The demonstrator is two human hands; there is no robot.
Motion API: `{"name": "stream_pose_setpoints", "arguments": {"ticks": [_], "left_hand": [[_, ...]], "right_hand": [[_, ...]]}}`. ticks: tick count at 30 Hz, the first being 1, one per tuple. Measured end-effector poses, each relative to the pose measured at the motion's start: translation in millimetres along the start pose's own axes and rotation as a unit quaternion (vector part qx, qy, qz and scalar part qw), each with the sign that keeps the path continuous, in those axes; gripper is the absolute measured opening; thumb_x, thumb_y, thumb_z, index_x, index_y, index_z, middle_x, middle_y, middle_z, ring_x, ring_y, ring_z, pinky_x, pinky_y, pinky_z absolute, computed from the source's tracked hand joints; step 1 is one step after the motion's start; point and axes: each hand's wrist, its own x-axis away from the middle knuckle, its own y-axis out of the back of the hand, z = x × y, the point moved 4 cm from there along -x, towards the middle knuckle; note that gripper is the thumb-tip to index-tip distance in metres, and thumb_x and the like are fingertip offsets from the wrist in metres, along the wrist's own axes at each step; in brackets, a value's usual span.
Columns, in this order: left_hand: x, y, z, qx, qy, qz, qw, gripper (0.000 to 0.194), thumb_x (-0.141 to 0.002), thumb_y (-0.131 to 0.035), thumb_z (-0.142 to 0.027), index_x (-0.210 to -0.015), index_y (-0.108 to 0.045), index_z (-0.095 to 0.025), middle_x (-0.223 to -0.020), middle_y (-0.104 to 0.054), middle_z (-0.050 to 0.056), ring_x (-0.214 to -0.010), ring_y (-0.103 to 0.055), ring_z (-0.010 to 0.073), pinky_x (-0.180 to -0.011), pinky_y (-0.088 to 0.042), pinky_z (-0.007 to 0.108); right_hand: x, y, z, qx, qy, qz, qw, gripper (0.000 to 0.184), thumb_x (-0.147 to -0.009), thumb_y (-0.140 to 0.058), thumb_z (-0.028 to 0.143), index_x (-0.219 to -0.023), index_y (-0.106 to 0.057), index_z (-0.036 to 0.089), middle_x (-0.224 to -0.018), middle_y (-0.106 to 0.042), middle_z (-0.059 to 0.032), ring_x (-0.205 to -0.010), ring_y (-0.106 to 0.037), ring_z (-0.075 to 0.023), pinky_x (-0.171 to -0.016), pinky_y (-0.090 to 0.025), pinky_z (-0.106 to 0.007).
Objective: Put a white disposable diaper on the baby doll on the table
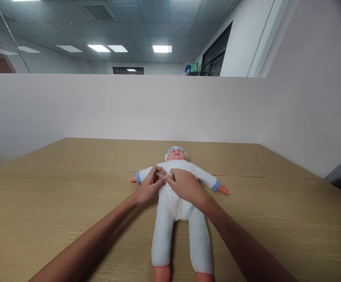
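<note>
Well, the doll (182,165) lies flat on its back on the counter (276,211), legs toward the person, maybe so both hands can reach its middle. The left hand (149,187) pinches a thin white bit (160,176) there; the right hand (186,186) is bunched close by, but I can't tell what it grips. The doll has white clothes (162,235), blue cuffs (216,185), a white diaper (184,213) and a lettered hat (175,149).
</note>
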Motion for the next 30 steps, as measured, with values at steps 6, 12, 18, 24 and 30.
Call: {"name": "stream_pose_setpoints", "arguments": {"ticks": [6, 12, 18, 24, 30], "left_hand": [[13, -1.8, 3, -0.067, -0.022, -0.088, 0.994, 0.032, -0.099, -0.066, -0.047, -0.117, -0.052, -0.025, -0.111, -0.056, 0.001, -0.083, -0.05, 0.0142, -0.076, -0.044, 0.028], [60, -17.0, -42, -0.173, -0.039, -0.104, 0.979, 0.022, -0.105, -0.061, -0.045, -0.111, -0.057, -0.024, -0.106, -0.064, 0.001, -0.081, -0.053, 0.0169, -0.074, -0.045, 0.032], [101, -47.0, -64, -0.3, -0.066, 0.178, 0.935, 0.023, -0.11, -0.054, -0.042, -0.1, -0.067, -0.026, -0.102, -0.074, 0.003, -0.101, -0.06, 0.0251, -0.093, -0.043, 0.041], [85, -45.0, -34, -0.271, 0.025, 0.078, 0.959, 0.025, -0.105, -0.061, -0.048, -0.098, -0.058, -0.023, -0.095, -0.069, 0.002, -0.09, -0.062, 0.0227, -0.082, -0.043, 0.036], [71, -56.2, -19, -0.335, 0.051, 0.028, 0.94, 0.036, -0.101, -0.068, -0.054, -0.088, -0.055, -0.023, -0.076, -0.065, -0.002, -0.073, -0.056, 0.0215, -0.078, -0.036, 0.037]], "right_hand": [[-1, 0, -4, -0.006, -0.023, -0.076, 0.997, 0.012, -0.099, -0.052, 0.013, -0.091, -0.053, 0.022, -0.091, -0.07, -0.0061, -0.076, -0.057, -0.0202, -0.063, -0.02, -0.033], [49, 13, 2, -0.06, 0.023, -0.124, 0.99, 0.017, -0.103, -0.044, 0.016, -0.089, -0.043, 0.026, -0.087, -0.062, -0.0021, -0.077, -0.057, -0.0207, -0.067, -0.034, -0.032], [139, -10, -17, -0.219, 0.073, 0.034, 0.972, 0.002, -0.103, -0.054, 0.028, -0.102, -0.055, 0.028, -0.099, -0.068, -0.0012, -0.083, -0.067, -0.0189, -0.075, -0.052, -0.032], [136, -20, -52, -0.166, 0.051, -0.037, 0.984, 0.015, -0.108, -0.05, 0.031, -0.107, -0.064, 0.025, -0.105, -0.074, -0.0055, -0.09, -0.072, -0.0223, -0.08, -0.052, -0.035], [120, -28, -46, -0.085, 0.037, -0.036, 0.995, 0.022, -0.105, -0.056, 0.028, -0.084, -0.058, 0.023, -0.083, -0.067, -0.0018, -0.073, -0.064, -0.021, -0.069, -0.041, -0.034]]}}
